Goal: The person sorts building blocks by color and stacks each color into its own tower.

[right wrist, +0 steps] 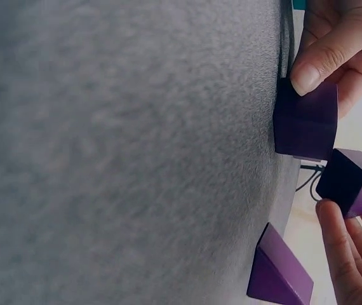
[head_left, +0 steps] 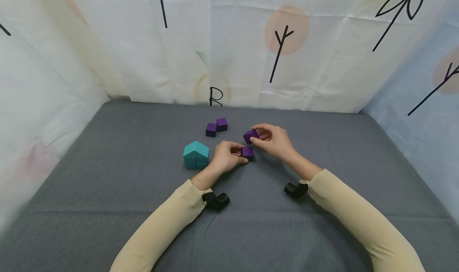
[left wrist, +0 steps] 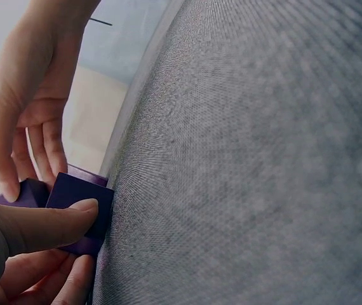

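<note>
My left hand (head_left: 224, 157) pinches a purple block (head_left: 247, 153) that stands on the grey cloth, thumb on its near side. Just beyond it, my right hand (head_left: 274, 141) holds a second purple block (head_left: 251, 136) between thumb and fingers. That one is tilted and off the cloth, as the right wrist view shows its faces (right wrist: 346, 184) turned at an angle. A purple wedge-shaped block (right wrist: 281, 270) lies on the cloth near the right hand in the right wrist view; in the head view I cannot make it out.
Left of the left hand stands a house-shaped stack of teal blocks (head_left: 196, 155). Farther back, two purple blocks (head_left: 211, 130) sit close together on the grey cloth (head_left: 143, 144). White patterned curtains (head_left: 244, 65) hang behind and at both sides.
</note>
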Motion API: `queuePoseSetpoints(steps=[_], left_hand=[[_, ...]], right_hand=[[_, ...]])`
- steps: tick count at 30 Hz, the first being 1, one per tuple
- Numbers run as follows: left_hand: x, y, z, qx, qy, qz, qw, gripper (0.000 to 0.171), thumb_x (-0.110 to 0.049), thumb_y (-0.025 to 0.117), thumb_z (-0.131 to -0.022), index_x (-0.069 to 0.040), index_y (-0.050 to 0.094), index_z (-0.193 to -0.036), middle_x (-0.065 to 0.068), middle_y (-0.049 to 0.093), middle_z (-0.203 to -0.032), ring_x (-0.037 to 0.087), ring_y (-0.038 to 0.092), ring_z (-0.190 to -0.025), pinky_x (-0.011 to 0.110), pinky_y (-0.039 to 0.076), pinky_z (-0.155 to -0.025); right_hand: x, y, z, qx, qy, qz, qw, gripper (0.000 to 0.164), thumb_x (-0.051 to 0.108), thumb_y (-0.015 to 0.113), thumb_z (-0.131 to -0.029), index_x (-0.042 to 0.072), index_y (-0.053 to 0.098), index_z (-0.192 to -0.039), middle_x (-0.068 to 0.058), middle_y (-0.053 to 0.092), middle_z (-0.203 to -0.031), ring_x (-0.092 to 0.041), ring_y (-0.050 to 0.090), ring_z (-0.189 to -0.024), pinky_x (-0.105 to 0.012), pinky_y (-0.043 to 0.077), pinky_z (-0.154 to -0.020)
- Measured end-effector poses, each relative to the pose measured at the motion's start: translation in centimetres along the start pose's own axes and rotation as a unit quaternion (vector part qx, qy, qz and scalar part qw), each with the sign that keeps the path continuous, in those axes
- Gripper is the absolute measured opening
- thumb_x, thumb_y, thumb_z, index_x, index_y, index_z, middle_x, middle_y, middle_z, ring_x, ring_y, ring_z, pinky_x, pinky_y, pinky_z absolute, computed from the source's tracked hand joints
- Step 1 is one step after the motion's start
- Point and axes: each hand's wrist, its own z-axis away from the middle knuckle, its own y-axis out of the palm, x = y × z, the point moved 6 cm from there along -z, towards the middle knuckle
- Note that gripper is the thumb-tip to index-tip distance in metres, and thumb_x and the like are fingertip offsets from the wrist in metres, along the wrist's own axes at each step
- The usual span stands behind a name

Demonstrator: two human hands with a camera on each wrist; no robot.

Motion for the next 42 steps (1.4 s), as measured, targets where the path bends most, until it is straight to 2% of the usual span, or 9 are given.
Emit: queuePoseSetpoints(steps=[15,21,26,36,42], left_hand=[[0.0,0.1,0.0,-0.008,0.000,0.003,1.0000,0.033,-0.005,0.081,-0.075,-0.003,0.073,-0.107,0.012,0.073,-0.099,0.021,0.069,-0.091,0.030,0.056,-0.079],[0.0,0.0,-0.1,-0.008,-0.002,0.005,1.0000,0.032,-0.005,0.081,-0.075,-0.003,0.073,-0.106,0.012,0.073,-0.099,0.021,0.068,-0.091,0.030,0.056,-0.080],[0.1,0.1,-0.2,-0.008,-0.001,0.005,1.0000,0.032,-0.005,0.081,-0.074,-0.003,0.073,-0.105,0.011,0.073,-0.099,0.020,0.068,-0.090,0.030,0.056,-0.080],[0.1,0.1,-0.2,-0.005,-0.001,0.008,1.0000,0.033,-0.005,0.081,-0.075,-0.003,0.073,-0.107,0.012,0.072,-0.100,0.020,0.068,-0.092,0.030,0.055,-0.081],[0.0,0.1,-0.1,-0.004,0.000,0.013,0.9999,0.033,-0.004,0.080,-0.075,-0.003,0.072,-0.107,0.012,0.072,-0.100,0.021,0.068,-0.092,0.030,0.056,-0.081]], right_hand=[[-0.8,-0.9,1.4,0.015,0.003,-0.018,1.000,0.036,0.015,0.069,-0.089,0.004,0.061,-0.122,-0.019,0.065,-0.111,-0.030,0.063,-0.100,-0.043,0.053,-0.087],[-1.2,-1.2,1.7,0.030,0.017,-0.043,0.998,0.036,0.007,0.070,-0.086,-0.001,0.060,-0.120,-0.022,0.064,-0.113,-0.031,0.065,-0.102,-0.039,0.055,-0.087],[-1.6,-1.0,1.9,0.056,0.022,-0.062,0.996,0.037,0.002,0.071,-0.084,-0.003,0.059,-0.119,-0.023,0.064,-0.115,-0.033,0.066,-0.103,-0.037,0.056,-0.085],[-1.9,-0.4,2.1,0.085,0.028,-0.065,0.994,0.037,0.001,0.071,-0.083,-0.003,0.060,-0.118,-0.023,0.064,-0.115,-0.033,0.064,-0.107,-0.038,0.056,-0.086],[-1.8,-0.1,2.3,0.103,0.018,-0.059,0.993,0.035,0.000,0.070,-0.084,-0.003,0.060,-0.118,-0.023,0.064,-0.116,-0.033,0.064,-0.107,-0.039,0.056,-0.086]])
